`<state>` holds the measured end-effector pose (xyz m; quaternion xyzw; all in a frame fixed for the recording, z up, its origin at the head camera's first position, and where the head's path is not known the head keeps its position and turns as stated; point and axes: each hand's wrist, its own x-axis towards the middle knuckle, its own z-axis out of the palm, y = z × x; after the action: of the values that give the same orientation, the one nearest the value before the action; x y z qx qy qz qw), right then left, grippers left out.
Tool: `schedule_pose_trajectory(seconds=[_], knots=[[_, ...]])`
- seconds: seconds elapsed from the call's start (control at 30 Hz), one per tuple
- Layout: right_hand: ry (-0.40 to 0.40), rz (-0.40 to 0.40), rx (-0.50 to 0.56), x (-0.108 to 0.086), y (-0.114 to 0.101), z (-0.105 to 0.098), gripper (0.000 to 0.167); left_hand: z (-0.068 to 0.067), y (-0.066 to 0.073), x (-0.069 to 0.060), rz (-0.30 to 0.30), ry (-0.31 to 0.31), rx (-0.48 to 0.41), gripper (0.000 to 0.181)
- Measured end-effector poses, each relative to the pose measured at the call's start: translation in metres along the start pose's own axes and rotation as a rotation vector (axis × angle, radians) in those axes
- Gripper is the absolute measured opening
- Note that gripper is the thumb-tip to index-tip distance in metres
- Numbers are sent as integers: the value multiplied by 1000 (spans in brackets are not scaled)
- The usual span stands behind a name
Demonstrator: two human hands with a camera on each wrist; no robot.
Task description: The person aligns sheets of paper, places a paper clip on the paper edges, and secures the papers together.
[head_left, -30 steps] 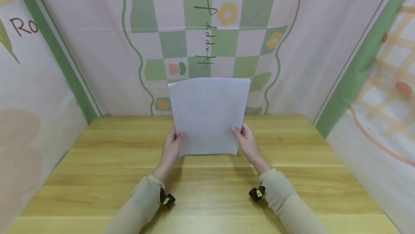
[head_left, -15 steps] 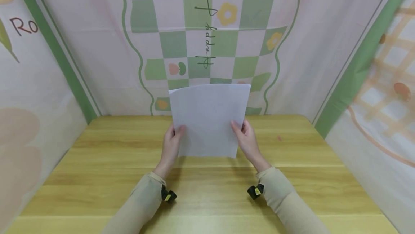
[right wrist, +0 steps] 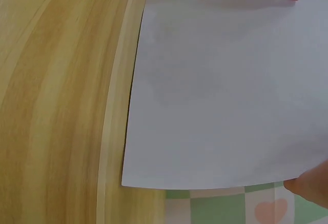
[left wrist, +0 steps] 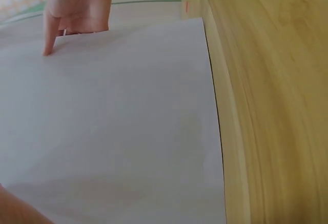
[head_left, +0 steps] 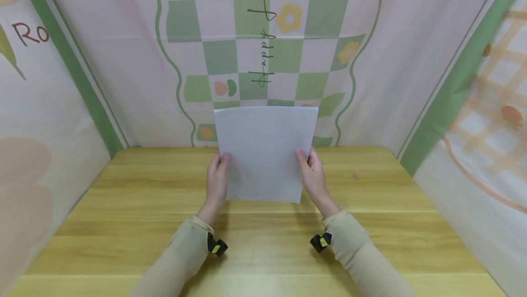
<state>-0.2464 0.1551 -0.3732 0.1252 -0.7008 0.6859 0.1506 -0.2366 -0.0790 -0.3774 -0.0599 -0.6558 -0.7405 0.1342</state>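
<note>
White paper [head_left: 265, 150], blank on the side facing me, stands nearly upright above the table; whether it is one sheet or several I cannot tell. My left hand [head_left: 216, 180] grips its left edge with the thumb on the front. At the opposite edge my right hand [head_left: 314, 178] holds it the same way. Fingers of both hands are mostly hidden behind the paper. In the left wrist view, the right hand [left wrist: 79, 8] pinches the far edge. Only part of the right hand [right wrist: 312, 185] shows in its own wrist view.
Beneath is a wooden table [head_left: 263, 246] with a small reddish mark [head_left: 355, 176] on its right side. A curtain [head_left: 284, 54] with a green checked print hangs behind the table's back edge. Printed cloths flank both sides. A small black camera [head_left: 217, 245] sits at each wrist.
The paper has dropped slightly, and its lower edge is straighter. Both thumbs sit a little higher on the sides than before. The wrists have drawn slightly inward.
</note>
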Motion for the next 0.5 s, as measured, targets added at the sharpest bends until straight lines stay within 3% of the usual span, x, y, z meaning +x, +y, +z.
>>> schedule_pose_trajectory(seconds=[0.3, 0.5], knots=[[7, -32, 17, 1, -4, 1, 47, 3, 5, -5, -20, 5, -17, 44], [27, -30, 28, 1, -7, 2, 45, 3, 6, -8, 6, 23, 1, 45]])
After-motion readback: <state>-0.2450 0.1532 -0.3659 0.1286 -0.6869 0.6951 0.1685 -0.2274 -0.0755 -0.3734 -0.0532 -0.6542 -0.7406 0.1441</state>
